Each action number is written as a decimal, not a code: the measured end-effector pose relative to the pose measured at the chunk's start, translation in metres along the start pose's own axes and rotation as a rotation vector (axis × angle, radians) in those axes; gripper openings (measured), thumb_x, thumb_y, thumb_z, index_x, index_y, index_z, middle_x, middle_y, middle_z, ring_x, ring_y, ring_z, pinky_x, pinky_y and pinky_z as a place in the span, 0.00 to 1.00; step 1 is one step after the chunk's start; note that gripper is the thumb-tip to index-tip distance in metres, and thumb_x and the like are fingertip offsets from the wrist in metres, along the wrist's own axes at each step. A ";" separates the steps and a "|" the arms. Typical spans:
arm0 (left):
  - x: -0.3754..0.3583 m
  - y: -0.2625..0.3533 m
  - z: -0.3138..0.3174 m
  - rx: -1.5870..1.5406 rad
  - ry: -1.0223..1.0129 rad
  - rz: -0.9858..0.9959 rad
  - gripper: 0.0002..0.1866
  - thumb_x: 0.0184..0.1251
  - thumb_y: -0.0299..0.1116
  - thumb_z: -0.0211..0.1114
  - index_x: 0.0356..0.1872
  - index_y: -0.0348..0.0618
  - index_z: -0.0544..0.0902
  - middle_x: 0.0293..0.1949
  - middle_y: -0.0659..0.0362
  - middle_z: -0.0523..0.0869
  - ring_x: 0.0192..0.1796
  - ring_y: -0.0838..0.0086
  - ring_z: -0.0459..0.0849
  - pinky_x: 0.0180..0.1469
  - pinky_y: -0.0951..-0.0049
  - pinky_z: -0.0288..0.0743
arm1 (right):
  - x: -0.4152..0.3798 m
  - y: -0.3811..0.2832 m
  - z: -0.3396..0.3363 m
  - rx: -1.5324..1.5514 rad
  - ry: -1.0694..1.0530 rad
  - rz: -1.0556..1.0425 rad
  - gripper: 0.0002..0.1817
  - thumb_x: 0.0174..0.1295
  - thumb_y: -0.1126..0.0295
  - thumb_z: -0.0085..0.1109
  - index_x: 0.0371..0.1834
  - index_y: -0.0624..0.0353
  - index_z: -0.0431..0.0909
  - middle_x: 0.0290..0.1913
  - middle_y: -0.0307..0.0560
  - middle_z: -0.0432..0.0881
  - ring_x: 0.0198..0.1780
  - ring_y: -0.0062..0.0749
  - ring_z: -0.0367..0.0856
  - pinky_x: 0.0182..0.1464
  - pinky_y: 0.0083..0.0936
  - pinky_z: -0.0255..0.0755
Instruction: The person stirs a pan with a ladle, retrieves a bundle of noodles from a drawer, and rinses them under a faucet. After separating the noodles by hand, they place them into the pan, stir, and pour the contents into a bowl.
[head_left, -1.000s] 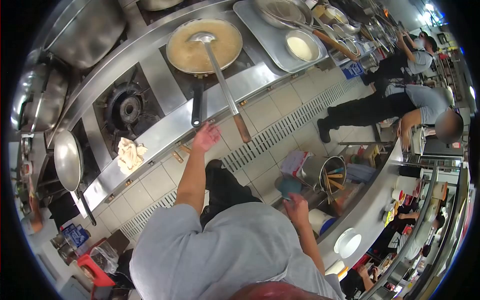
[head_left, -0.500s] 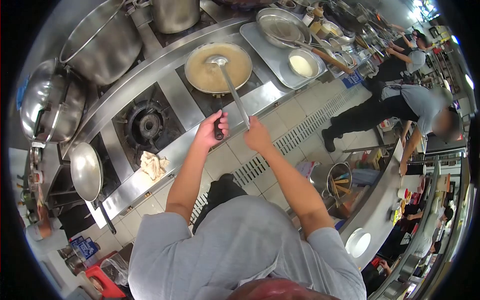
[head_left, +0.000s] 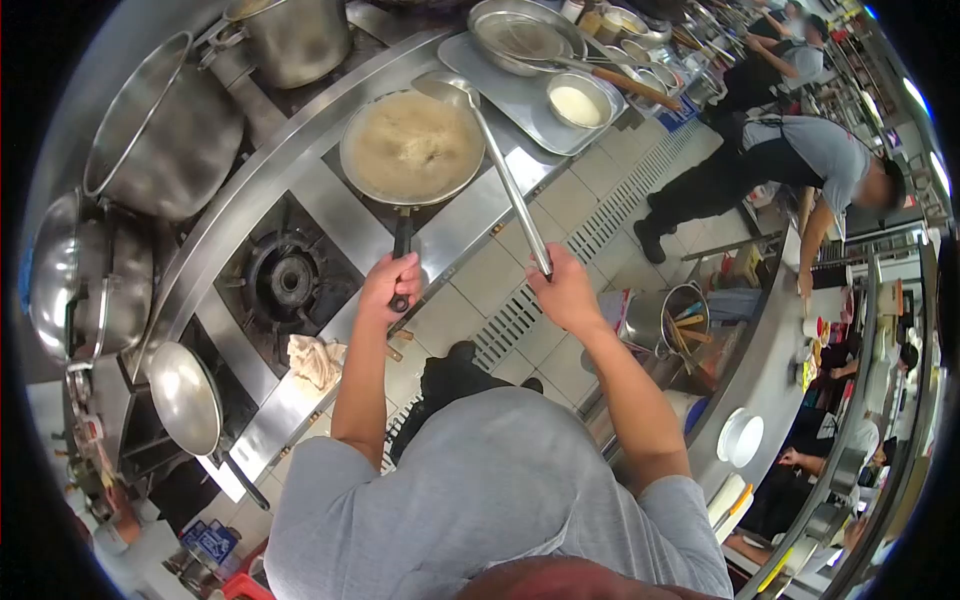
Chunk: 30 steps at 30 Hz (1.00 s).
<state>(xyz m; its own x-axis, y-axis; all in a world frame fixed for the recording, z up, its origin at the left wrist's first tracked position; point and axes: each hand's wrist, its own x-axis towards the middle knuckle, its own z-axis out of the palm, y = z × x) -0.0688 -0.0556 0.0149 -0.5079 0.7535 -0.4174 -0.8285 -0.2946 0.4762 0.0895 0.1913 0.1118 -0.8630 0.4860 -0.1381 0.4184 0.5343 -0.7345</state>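
A frying pan (head_left: 347,160) full of a light brown, bubbling liquid (head_left: 415,145) sits on the stove, its dark handle pointing toward me. My left hand (head_left: 390,286) is closed around the end of that handle. In my right hand (head_left: 564,290) I grip a long metal ladle (head_left: 508,180) near the end of its shaft. The ladle's bowl is at the pan's far right rim, raised over the edge of the liquid. A folded cloth (head_left: 315,362) lies on the stove's front edge, left of my left hand.
A bare burner (head_left: 290,282) is left of the pan, with a second frying pan (head_left: 186,398) farther left. Large pots (head_left: 170,130) stand behind. On the right, a metal tray (head_left: 470,62) holds a strainer and a bowl of pale liquid (head_left: 577,104). A co-worker (head_left: 790,160) leans over a counter.
The ladle's bowl has come up out of the middle of the liquid to the pan's far right rim. My right hand has shifted right, and the liquid's surface is now stirred up.
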 end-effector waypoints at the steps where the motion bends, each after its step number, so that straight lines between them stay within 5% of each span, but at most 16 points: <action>1: -0.006 0.001 0.004 0.035 0.028 -0.004 0.09 0.75 0.33 0.60 0.33 0.49 0.70 0.20 0.73 0.69 0.15 0.89 0.65 0.17 0.79 0.64 | -0.003 -0.001 -0.007 -0.015 -0.008 0.027 0.14 0.62 0.67 0.63 0.43 0.64 0.73 0.29 0.61 0.80 0.36 0.60 0.81 0.40 0.46 0.74; 5: -0.027 0.002 0.018 0.125 0.031 -0.051 0.14 0.72 0.35 0.64 0.29 0.49 0.69 0.19 0.71 0.68 0.16 0.87 0.66 0.17 0.78 0.67 | -0.019 -0.004 -0.031 -0.090 -0.020 0.083 0.14 0.62 0.67 0.63 0.43 0.64 0.73 0.31 0.62 0.81 0.37 0.60 0.82 0.41 0.46 0.74; 10: -0.047 -0.008 0.028 0.198 -0.077 -0.153 0.10 0.72 0.36 0.63 0.43 0.47 0.71 0.21 0.70 0.69 0.16 0.86 0.67 0.17 0.77 0.68 | -0.039 0.013 -0.044 -0.189 0.061 0.030 0.16 0.62 0.67 0.64 0.47 0.62 0.72 0.33 0.63 0.82 0.39 0.62 0.83 0.42 0.50 0.75; 13: -0.057 -0.016 0.050 0.279 -0.092 -0.234 0.07 0.74 0.34 0.61 0.40 0.46 0.72 0.20 0.71 0.67 0.14 0.87 0.66 0.16 0.77 0.70 | -0.058 0.023 -0.050 -0.222 0.118 0.007 0.18 0.61 0.69 0.64 0.51 0.61 0.71 0.33 0.63 0.83 0.39 0.63 0.83 0.42 0.51 0.75; 21: -0.061 -0.069 0.100 0.384 -0.160 -0.394 0.08 0.72 0.32 0.62 0.42 0.46 0.71 0.19 0.68 0.69 0.13 0.87 0.65 0.14 0.77 0.67 | -0.192 0.047 -0.113 -0.168 0.046 0.156 0.20 0.61 0.70 0.64 0.55 0.59 0.71 0.31 0.60 0.84 0.38 0.61 0.84 0.39 0.49 0.75; 25: -0.057 -0.107 0.128 0.445 -0.249 -0.466 0.08 0.71 0.31 0.62 0.42 0.44 0.71 0.19 0.68 0.69 0.13 0.87 0.66 0.14 0.77 0.67 | -0.266 0.067 -0.141 -0.107 0.214 0.282 0.19 0.63 0.71 0.63 0.55 0.61 0.72 0.29 0.60 0.82 0.36 0.61 0.83 0.39 0.48 0.74; 27: -0.056 -0.126 0.144 0.472 -0.280 -0.517 0.07 0.71 0.31 0.62 0.42 0.44 0.72 0.19 0.68 0.69 0.13 0.87 0.66 0.14 0.77 0.67 | -0.293 0.085 -0.152 -0.169 0.395 0.142 0.17 0.63 0.72 0.62 0.54 0.63 0.72 0.38 0.64 0.82 0.38 0.63 0.82 0.40 0.49 0.74; 30: -0.056 -0.157 0.170 0.509 -0.306 -0.594 0.07 0.71 0.31 0.62 0.42 0.43 0.72 0.19 0.68 0.69 0.13 0.87 0.66 0.14 0.77 0.67 | -0.325 0.106 -0.170 -0.305 0.482 0.255 0.20 0.63 0.73 0.61 0.58 0.64 0.72 0.41 0.67 0.82 0.41 0.67 0.80 0.43 0.52 0.74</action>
<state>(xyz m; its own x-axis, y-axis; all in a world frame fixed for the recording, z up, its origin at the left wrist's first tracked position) 0.1301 0.0482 0.0950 0.1267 0.8474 -0.5157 -0.6933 0.4474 0.5649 0.4622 0.2075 0.1919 -0.5301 0.8439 0.0832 0.7183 0.4990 -0.4849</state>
